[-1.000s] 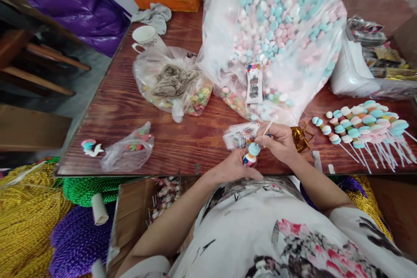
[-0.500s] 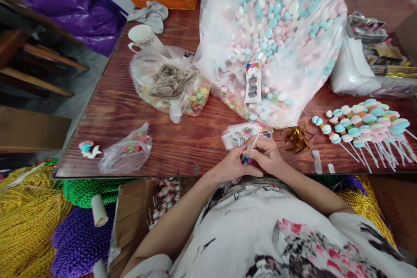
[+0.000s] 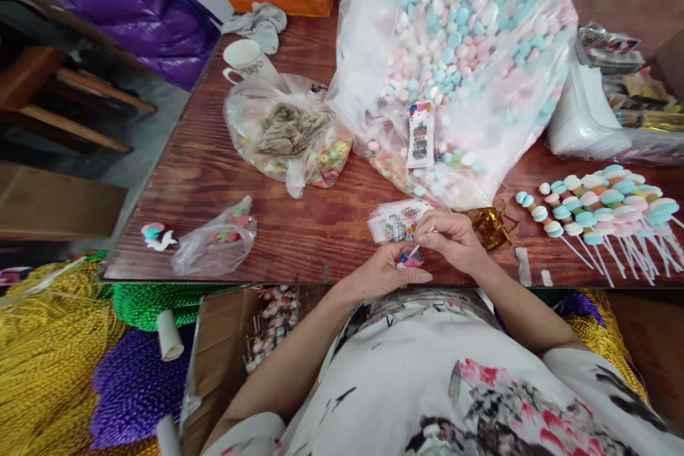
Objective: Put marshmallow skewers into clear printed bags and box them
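At the table's front edge my left hand (image 3: 382, 272) is closed round a small colourful packet (image 3: 409, 258), part of which shows between thumb and fingers. Just above and to the right, my right hand (image 3: 454, 236) pinches a thin white stick (image 3: 415, 249) whose lower end meets the packet. Flat printed wrappers (image 3: 398, 221) lie fanned out behind my hands. Beside my right wrist is a bunch of gold twist ties (image 3: 492, 226). Candy skewers on white sticks (image 3: 603, 210) lie in a pile at the right.
A big bag of pastel candies (image 3: 454, 50) covers the back middle, with a smaller candy bag (image 3: 288, 135) and a mug (image 3: 249, 60) to its left. A clear bin (image 3: 588, 135) stands back right. A small plastic bag (image 3: 216, 242) lies front left.
My right hand has moved up and right, apart from my left hand, with its fingers on the white stick. The whole view has shifted slightly.
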Available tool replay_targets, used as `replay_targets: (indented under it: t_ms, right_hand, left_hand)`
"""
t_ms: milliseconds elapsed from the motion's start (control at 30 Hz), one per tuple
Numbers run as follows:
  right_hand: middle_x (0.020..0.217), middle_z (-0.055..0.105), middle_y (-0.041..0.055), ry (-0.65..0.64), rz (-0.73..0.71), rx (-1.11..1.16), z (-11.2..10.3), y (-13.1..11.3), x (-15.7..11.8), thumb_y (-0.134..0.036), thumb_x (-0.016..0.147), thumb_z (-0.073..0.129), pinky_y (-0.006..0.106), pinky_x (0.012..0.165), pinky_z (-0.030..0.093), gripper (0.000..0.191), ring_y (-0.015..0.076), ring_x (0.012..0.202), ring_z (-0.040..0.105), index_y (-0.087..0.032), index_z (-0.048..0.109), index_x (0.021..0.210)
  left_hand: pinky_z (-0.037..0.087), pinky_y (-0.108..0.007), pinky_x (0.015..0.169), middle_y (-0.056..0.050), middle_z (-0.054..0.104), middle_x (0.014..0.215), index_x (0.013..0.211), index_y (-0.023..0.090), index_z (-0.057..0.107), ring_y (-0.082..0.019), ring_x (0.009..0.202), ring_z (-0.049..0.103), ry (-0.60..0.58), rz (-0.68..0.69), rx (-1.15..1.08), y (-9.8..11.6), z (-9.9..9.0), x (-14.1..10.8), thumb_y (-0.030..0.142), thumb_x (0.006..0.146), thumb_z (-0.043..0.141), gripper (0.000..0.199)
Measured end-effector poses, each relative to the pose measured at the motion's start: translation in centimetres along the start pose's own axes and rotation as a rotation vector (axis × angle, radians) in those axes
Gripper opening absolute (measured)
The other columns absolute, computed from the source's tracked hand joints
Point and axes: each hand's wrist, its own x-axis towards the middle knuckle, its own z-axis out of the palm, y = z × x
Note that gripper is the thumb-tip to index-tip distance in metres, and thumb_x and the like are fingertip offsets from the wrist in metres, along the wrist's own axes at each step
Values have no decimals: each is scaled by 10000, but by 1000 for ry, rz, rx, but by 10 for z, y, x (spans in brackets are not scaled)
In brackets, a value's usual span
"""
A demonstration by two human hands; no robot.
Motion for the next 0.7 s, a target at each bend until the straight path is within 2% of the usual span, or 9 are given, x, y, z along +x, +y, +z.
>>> replay_targets:
  t_ms: [133,200,267,333,400,500,567,633,700]
  right_hand:
    - [686,631,24,-8,-42,-75,16,8,-6,-363,895,600,333,681,486,244,165,677,571,-231,679,705]
    - [730,654,26,-7,-49,-78,19,12,-8,-368,911,576,347,760,494,243,170,738,590,-239,687,737]
    - [784,674,23,-13,-53,-55,19,16,-8,-388,919,560,339,833,488,259,159,797,606,-229,689,760]
    - [749,654,12,-6,-62,-25,14,19,-7,-443,882,604,308,811,492,292,141,770,596,-210,670,718]
    - [727,630,8,27,-45,5,9,22,-6,-469,876,601,285,769,493,330,129,735,582,-197,652,695]
    - [714,604,6,123,-55,37,8,23,-9,-462,869,610,275,743,486,329,129,725,570,-193,634,682]
    - [712,602,3,166,-71,49,11,23,-13,-448,868,613,277,750,484,315,131,728,566,-197,625,679]
    - [724,606,2,158,-70,43,13,21,-16,-419,885,591,282,762,483,299,132,736,568,-202,624,682]
    - [742,613,6,137,-66,12,13,19,-19,-370,896,580,288,774,482,270,137,757,576,-205,636,690]
  left_hand:
    - [351,-217,506,49,466,559,660,150,557,-86,533,395,54,8,37,6,3,2,408,708,726,312]
    - [405,-237,575,28,532,633,708,153,593,-117,611,457,63,29,58,9,3,-2,367,712,712,244]
    - [447,-256,697,7,609,788,804,169,638,-153,755,519,67,53,82,11,-1,-9,316,695,727,204]
    - [463,-266,731,-6,645,854,901,196,676,-175,801,554,92,27,79,8,-12,-14,328,696,747,254]
    - [468,-274,695,-14,646,792,979,215,690,-165,723,555,55,-54,39,1,-25,-16,384,777,701,264]
    - [457,-258,626,-26,645,742,915,206,709,-138,630,532,6,-117,6,-10,-31,-17,439,840,644,253]
    - [395,-222,506,-26,640,711,852,196,701,-112,557,496,39,-134,-17,-14,-24,-16,489,843,628,302]
    - [292,-196,407,-11,615,652,814,182,678,-79,468,427,97,-148,-51,-13,-11,-14,539,818,637,359]
    - [259,-182,373,3,581,603,770,160,639,-58,424,391,146,-130,-93,-9,2,-10,567,783,662,407]
